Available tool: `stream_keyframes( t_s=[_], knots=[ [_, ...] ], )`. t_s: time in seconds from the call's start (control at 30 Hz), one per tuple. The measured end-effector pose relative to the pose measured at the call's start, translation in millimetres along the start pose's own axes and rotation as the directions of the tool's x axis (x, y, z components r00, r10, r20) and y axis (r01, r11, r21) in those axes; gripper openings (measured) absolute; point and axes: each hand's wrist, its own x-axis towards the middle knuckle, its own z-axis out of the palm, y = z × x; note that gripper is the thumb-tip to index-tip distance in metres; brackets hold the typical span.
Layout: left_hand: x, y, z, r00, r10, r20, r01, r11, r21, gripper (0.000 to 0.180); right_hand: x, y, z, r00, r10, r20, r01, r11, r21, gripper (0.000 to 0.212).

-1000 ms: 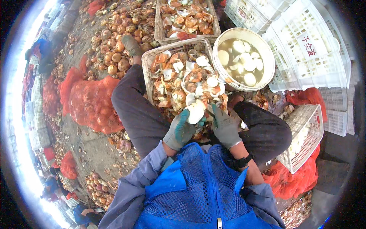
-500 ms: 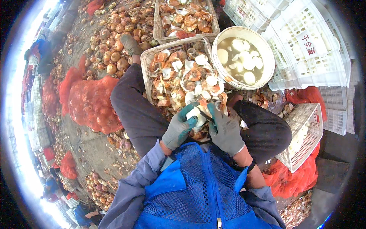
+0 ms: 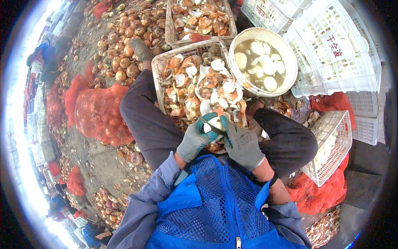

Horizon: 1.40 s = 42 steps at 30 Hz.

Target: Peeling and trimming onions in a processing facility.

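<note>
Gloved in grey and green, my left hand [image 3: 194, 140] is closed around a peeled white onion [image 3: 214, 123] in front of my chest. My right hand [image 3: 244, 144], in a matching glove, is closed on a small knife whose dark blade [image 3: 219, 132] lies against the onion; its handle is hidden in the fist. Just beyond both hands stands a dirty white crate [image 3: 156, 85], filled with brown onion skins and white scraps. A round white bucket [image 3: 292, 71] at its right holds peeled onions [image 3: 268, 66] in murky water.
A second crate [image 3: 169, 25] of skins stands behind. White plastic crates [image 3: 315, 79] are stacked at the far right; another crate [image 3: 331, 159] sits by my right knee. Red mesh sacks [image 3: 101, 112] of onions and loose onions [image 3: 124, 62] cover ground at left. A person [image 3: 43, 58] is farther left.
The onion has turned slightly in my left hand, and my right hand with the knife has shifted a little to the left over it.
</note>
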Motion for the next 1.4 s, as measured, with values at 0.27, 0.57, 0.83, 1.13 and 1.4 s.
stream_keyframes(
  t_s=[0.27, 0.57, 0.83, 1.13, 1.4],
  knots=[
    [-1, 6, 3, 0.990, -0.140, -0.028, 0.129, 0.961, -0.247, 0.073, -13, 63, 50, 0.969, 0.246, 0.014, -0.246, 0.965, 0.096, 0.073],
    [2, -3, -1, 0.997, -0.043, -0.068, 0.036, 0.994, -0.103, 0.088, -4, 13, 10, 0.989, 0.142, -0.044, -0.138, 0.988, 0.070, 0.077],
    [4, -10, -3, 0.998, 0.041, -0.056, -0.038, 0.998, 0.045, 0.092, -3, 1, 7, 0.999, 0.025, -0.046, -0.022, 0.998, 0.053, 0.073],
    [1, -2, 6, 0.995, -0.065, -0.074, 0.055, 0.989, -0.140, 0.078, -12, 32, 37, 0.988, 0.061, -0.143, -0.079, 0.990, -0.121, 0.070],
    [1, 0, 3, 0.981, -0.069, 0.181, 0.177, 0.704, -0.688, 0.080, -16, 45, 48, 0.961, 0.238, -0.142, -0.204, 0.953, 0.223, 0.068]
  ],
)
